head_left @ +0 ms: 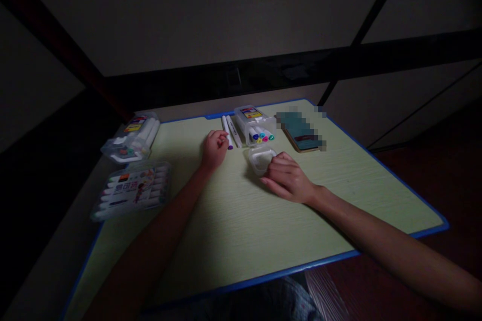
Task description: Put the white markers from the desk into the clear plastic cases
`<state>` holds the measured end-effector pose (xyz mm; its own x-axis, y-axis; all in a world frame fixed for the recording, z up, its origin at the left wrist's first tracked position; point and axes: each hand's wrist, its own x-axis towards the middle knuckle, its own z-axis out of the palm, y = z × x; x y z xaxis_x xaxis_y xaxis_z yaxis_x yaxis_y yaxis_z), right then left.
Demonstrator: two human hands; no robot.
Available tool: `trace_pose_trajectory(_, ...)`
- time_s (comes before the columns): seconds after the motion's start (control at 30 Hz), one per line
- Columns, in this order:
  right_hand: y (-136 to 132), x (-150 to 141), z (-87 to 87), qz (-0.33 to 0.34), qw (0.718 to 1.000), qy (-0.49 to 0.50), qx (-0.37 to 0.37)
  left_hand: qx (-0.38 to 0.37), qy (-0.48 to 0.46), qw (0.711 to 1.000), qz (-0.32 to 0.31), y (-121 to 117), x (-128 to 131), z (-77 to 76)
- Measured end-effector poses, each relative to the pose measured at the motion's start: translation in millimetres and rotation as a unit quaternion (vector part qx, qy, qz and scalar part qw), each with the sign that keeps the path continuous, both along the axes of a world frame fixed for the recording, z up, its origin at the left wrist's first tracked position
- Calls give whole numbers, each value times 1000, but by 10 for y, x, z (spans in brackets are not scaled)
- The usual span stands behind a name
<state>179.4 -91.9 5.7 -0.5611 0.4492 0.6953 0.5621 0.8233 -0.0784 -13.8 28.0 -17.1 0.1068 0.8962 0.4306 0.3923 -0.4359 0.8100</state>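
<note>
My left hand is closed, its fingertips against a white marker with a purple end that lies on the table. Just right of it lies a second white marker. A clear plastic marker case lies on its side, its end facing me open, with several coloured marker ends showing inside. Its clear lid is folded down towards me. My right hand has curled fingers at the lid's right edge; the fingertips are partly hidden.
A phone-like flat object, partly pixelated, lies right of the case. On the left edge stand another clear marker case and a flat pack of markers. The pale table has a blue rim; a wall panel rises behind.
</note>
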Motion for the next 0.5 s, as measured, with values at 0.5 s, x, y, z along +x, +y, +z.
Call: trace_pose_trajectory(0.5,2,4,-26,17,1000,-23,1,-1,175,982,66,-31,33,-29)
